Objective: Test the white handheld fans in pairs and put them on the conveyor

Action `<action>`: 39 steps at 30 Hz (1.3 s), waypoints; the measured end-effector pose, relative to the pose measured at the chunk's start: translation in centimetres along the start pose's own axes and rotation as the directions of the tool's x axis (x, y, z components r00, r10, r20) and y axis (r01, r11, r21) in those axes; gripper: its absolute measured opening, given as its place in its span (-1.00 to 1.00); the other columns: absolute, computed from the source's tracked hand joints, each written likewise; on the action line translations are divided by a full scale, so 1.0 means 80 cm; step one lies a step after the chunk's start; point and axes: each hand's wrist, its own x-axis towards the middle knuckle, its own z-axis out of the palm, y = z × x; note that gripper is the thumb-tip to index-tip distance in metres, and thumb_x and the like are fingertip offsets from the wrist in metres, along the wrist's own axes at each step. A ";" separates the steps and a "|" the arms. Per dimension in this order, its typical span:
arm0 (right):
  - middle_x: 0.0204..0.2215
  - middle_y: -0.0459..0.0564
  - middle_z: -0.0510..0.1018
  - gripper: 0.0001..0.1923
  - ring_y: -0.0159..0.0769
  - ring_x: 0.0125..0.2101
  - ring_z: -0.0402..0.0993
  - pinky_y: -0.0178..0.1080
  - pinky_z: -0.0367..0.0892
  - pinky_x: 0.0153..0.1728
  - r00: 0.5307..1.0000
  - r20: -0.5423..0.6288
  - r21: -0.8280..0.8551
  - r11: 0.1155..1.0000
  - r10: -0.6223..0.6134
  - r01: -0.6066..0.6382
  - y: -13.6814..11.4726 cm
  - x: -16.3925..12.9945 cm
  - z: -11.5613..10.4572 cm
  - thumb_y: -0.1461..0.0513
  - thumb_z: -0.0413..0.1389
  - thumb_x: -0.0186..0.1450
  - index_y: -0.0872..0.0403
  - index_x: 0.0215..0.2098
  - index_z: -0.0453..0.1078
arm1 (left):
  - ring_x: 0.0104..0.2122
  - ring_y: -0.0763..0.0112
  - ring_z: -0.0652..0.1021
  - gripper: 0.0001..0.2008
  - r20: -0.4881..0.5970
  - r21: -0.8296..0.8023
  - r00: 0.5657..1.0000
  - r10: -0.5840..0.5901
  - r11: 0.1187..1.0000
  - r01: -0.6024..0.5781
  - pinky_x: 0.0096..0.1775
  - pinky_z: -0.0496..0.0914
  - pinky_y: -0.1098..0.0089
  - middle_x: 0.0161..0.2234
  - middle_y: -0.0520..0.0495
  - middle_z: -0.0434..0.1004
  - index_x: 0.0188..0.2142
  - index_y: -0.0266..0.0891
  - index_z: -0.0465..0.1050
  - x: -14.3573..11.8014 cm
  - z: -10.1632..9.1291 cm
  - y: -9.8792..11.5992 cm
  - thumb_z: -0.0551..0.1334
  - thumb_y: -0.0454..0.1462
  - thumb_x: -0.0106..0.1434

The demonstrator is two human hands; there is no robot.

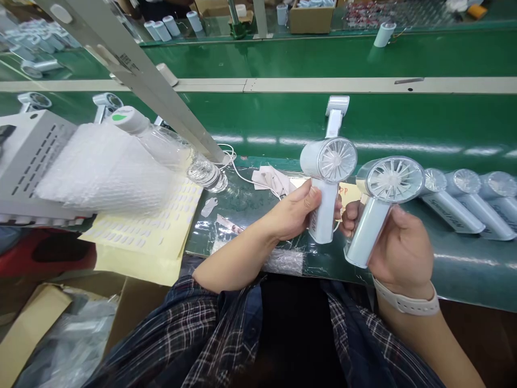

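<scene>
The left hand is closed round the handle of a white fan, thumb across the front, head upright with its clear grille facing the camera; the right hand, a pale band on its wrist, grips the handle of a second fan, tilted so that its head leans right; the two fans are just beside each other, apart, above the near edge of the green bench; grey writing runs down the left fan's handle, too hidden by the thumb to read; right of the hands three more fans lie in a row on the bench, handles toward the near right, with lettering too small to read; far behind the left fan another fan lies on the belt; left of the hands lie a white cable, scraps of white paper and a clear bottle on its side; further left a sheet of bubble wrap rests over a yellow sticker sheet; a slanted grey bar crosses the upper left, blocking part of the belt.
</scene>
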 end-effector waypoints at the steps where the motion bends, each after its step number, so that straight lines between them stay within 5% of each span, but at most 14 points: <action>1: -0.36 0.02 0.64 -0.59 -0.22 -0.39 0.56 -0.21 0.56 -0.41 1.000 0.004 -0.001 1.000 -0.001 0.001 0.000 0.000 0.001 -0.14 0.27 0.29 0.01 -0.20 0.56 | -0.31 0.44 0.63 -0.41 0.021 -0.006 1.000 -0.009 1.000 0.009 -0.22 0.56 0.40 -0.22 -0.03 0.58 -0.03 -0.21 0.41 0.000 0.000 0.000 0.44 0.19 0.26; 5: -0.29 0.02 0.63 -0.59 -0.17 -0.35 0.58 -0.20 0.55 -0.46 0.999 -0.006 0.010 0.999 -0.046 0.046 -0.005 0.002 0.000 -0.11 0.29 0.28 -0.03 -0.11 0.54 | -0.13 0.19 0.71 -0.46 0.165 0.002 0.986 -0.032 0.999 0.032 -0.10 0.61 0.22 -0.11 -0.17 0.65 0.12 -0.19 0.40 -0.002 0.001 0.006 0.39 0.10 0.37; 9: -0.30 0.04 0.61 -0.62 -0.16 -0.38 0.55 -0.19 0.51 -0.54 0.992 0.003 -0.004 0.992 -0.129 0.129 -0.012 0.005 -0.006 -0.06 0.33 0.22 -0.03 -0.12 0.58 | 0.11 0.00 0.67 -0.36 0.167 0.042 0.985 -0.044 0.998 0.038 0.04 0.59 0.10 0.10 -0.30 0.62 0.31 -0.17 0.30 -0.003 -0.001 0.008 0.43 -0.04 0.36; 18: -0.21 0.08 0.68 -0.65 -0.05 -0.32 0.65 -0.11 0.58 -0.55 0.935 -0.268 -0.056 0.973 -0.230 0.223 -0.003 0.009 -0.013 0.08 0.26 0.32 -0.05 0.05 0.58 | -0.25 0.40 0.68 -0.29 0.035 0.073 0.998 0.048 0.996 -0.050 -0.14 0.58 0.37 -0.21 -0.07 0.68 -0.02 -0.20 0.36 0.012 -0.013 -0.004 0.65 0.01 0.03; 31: -0.25 -0.04 0.73 -0.79 -0.19 -0.37 0.70 -0.26 0.58 -0.55 0.952 -0.258 -0.076 0.985 -0.167 0.152 0.011 0.007 -0.016 0.13 0.25 0.41 0.01 -0.03 0.59 | -0.27 0.41 0.63 -0.28 -0.062 0.217 0.998 -0.009 0.976 0.022 -0.30 0.50 0.46 -0.20 -0.08 0.62 -0.03 -0.21 0.37 0.009 -0.009 -0.001 0.59 0.15 0.06; 35: -0.26 -0.03 0.74 -0.75 -0.09 -0.36 0.71 -0.08 0.67 -0.43 0.959 -0.257 -0.039 0.992 -0.122 0.116 0.007 0.007 -0.019 0.09 0.25 0.33 -0.01 -0.08 0.60 | -0.18 0.35 0.65 -0.32 -0.049 0.228 0.999 -0.009 0.973 0.020 -0.18 0.56 0.36 -0.07 -0.17 0.63 0.05 -0.22 0.45 0.008 -0.011 -0.001 0.58 0.10 0.12; 39: -0.11 0.02 0.75 -0.69 0.01 -0.17 0.72 0.16 0.68 -0.08 0.969 -0.198 -0.030 0.989 -0.146 0.143 0.004 0.005 -0.022 0.06 0.26 0.27 -0.05 -0.05 0.60 | -0.09 0.30 0.65 -0.36 -0.030 0.286 0.999 0.045 0.958 -0.035 -0.02 0.56 0.27 -0.02 -0.19 0.64 0.12 -0.22 0.50 0.006 -0.014 0.001 0.58 -0.02 0.15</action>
